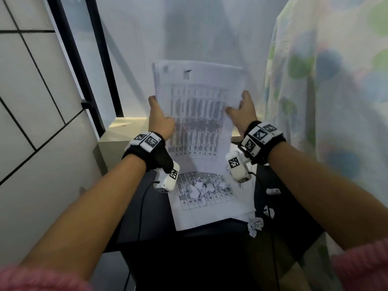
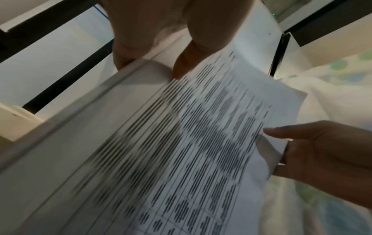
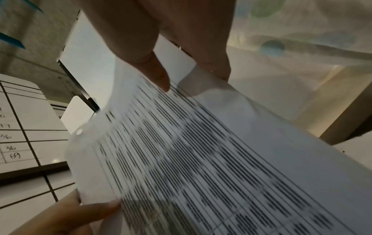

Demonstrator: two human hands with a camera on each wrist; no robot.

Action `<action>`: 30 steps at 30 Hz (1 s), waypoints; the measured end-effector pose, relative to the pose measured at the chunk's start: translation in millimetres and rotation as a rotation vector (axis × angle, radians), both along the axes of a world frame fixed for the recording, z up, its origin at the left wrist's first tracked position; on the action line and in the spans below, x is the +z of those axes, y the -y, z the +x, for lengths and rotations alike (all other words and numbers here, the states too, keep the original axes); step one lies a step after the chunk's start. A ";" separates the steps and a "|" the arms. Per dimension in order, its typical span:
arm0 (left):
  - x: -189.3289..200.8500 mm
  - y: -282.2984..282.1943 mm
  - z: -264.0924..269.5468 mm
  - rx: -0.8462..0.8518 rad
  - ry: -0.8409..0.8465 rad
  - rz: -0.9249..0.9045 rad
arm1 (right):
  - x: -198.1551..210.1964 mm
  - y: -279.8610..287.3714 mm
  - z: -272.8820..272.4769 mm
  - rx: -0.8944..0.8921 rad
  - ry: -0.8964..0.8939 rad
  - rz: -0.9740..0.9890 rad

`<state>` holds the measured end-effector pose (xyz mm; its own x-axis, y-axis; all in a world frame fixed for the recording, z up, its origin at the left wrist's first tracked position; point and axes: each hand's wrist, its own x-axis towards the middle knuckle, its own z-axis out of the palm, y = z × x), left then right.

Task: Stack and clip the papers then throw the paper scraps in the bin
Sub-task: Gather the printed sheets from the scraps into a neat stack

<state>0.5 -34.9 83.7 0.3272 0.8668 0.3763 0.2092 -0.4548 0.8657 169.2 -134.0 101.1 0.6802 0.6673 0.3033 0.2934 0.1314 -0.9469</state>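
Both forearms raised: left hand (image 1: 160, 118) and right hand (image 1: 243, 111) pinch the paper stack (image 1: 199, 110) by opposite edges; square sheets against the worktop (image 1: 151, 217) before clipping.

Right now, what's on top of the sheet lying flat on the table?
A heap of crumpled paper scraps sits on the flat sheet. The held-up stack of papers and the wrist cameras cover the sheet's far end, so anything there is hidden.
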 end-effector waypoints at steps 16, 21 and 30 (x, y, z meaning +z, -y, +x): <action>10.4 -10.0 1.2 -0.027 0.067 -0.059 | 2.5 -3.1 13.8 0.004 0.090 -0.075; -4.5 -2.2 -4.9 -0.053 0.086 -0.099 | -14.6 11.7 10.5 0.039 0.082 -0.096; -41.3 -9.5 -5.2 -0.063 -0.099 -0.203 | -41.4 17.0 18.8 -0.039 0.160 -0.141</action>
<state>-4.7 -25.4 42.3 0.4097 0.8982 0.1595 0.2741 -0.2880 0.9175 188.1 -151.0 59.7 0.6567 0.6852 0.3149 0.4438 -0.0136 -0.8960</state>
